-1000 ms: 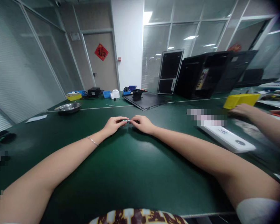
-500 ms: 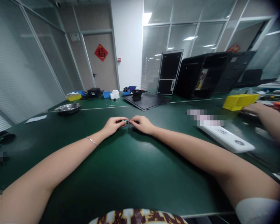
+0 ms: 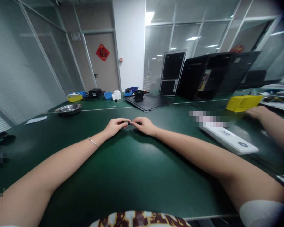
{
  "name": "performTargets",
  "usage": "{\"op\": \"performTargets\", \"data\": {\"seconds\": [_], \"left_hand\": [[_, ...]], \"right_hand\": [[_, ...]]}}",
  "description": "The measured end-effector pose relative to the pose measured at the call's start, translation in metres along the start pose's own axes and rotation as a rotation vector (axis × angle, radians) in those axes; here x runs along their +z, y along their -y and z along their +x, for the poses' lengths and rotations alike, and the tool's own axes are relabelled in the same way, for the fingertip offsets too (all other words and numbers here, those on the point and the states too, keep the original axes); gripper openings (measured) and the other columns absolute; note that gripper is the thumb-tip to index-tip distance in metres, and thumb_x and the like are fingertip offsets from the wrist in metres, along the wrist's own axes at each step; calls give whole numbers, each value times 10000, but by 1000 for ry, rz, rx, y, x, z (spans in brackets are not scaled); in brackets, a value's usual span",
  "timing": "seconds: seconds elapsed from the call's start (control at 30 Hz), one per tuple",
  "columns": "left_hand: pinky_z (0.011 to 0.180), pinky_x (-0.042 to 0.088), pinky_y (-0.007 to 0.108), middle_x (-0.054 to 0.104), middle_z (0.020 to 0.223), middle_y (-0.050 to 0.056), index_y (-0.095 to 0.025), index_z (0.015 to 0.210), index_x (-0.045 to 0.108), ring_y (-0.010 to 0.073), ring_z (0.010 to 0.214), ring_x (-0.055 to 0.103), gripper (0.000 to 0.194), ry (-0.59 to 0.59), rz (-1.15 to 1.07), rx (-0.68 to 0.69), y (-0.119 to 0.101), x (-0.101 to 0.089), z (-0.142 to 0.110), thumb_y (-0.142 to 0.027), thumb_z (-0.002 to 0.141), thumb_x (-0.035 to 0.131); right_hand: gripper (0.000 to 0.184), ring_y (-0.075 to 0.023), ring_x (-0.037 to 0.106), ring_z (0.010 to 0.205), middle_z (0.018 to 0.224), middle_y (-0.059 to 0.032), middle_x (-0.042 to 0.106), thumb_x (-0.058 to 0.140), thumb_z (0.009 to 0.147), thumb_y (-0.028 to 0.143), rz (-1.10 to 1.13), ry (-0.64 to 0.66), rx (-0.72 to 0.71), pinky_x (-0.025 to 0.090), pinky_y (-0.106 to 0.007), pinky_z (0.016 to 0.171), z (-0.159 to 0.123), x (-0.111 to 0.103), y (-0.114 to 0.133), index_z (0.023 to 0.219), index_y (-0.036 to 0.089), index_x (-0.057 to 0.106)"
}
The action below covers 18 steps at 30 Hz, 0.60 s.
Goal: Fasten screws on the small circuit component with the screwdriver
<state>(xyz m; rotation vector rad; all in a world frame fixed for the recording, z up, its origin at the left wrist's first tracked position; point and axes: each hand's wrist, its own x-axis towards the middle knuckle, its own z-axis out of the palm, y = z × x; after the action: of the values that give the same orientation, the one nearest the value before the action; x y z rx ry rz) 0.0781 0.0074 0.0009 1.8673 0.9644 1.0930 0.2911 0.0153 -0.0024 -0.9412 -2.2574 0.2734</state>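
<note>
My left hand point(image 3: 115, 126) pinches a small green and dark part point(image 3: 128, 123) between thumb and fingertips, just above the green tabletop. It looks like a little circuit board with a pale end, but it is too small to make out fully. At that pale end the fingertips of my right hand point(image 3: 144, 125) are closed, gripping it from the other side. Fingers cover much of the part. Both forearms lie low over the table, reaching forward.
Ahead are a black panel point(image 3: 151, 102) with a black cup-like piece point(image 3: 139, 95), a metal bowl point(image 3: 69, 109), and blue bins point(image 3: 108, 96). To the right lie a white power-bank-like slab point(image 3: 229, 138), a yellow bin point(image 3: 243, 103) and another person's hand point(image 3: 257, 112).
My hands stay nearly still around the small part, which shows a slightly different angle. At the right, the other person's arm has shifted a little.
</note>
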Motion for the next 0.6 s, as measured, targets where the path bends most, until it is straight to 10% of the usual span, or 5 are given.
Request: {"op": "performTargets", "data": {"seconds": [0.6], "left_hand": [[693,481,267,681,842,47,-124,955,648,129,716,609,300,-47,-112,-14,5,1,4,-346,767,721]], "right_hand": [[272,-157,613,828,948,-48,717,490,941,312,-20,-39,54,421,-247,743,0,1,1,920,194,733]]}}
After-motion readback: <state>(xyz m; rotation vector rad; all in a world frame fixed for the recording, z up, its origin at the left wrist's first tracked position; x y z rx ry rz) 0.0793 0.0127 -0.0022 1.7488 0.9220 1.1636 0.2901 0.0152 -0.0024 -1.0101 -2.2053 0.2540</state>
